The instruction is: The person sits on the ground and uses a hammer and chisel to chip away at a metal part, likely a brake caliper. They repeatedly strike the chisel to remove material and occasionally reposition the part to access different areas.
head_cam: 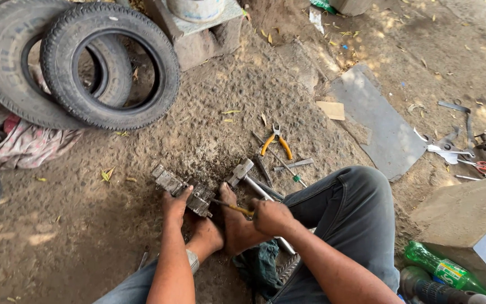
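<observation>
I sit on dirt ground with my bare feet (226, 228) in front of me. My left hand (175, 205) grips a greasy grey metal part (182, 190) that rests on the ground by my toes. A thin tool with a yellow handle (233, 207) is held in my right hand (271, 217), its tip pointing left at the metal part. A hammer (248, 179) lies just beyond my right foot.
Two tyres (85, 62) lean at the upper left beside a heap of rags (23, 141). Orange-handled pliers (277, 143) and loose rods lie past the hammer. A grey sheet (378, 124), scattered tools (451, 149) and a green bottle (445, 270) are at the right.
</observation>
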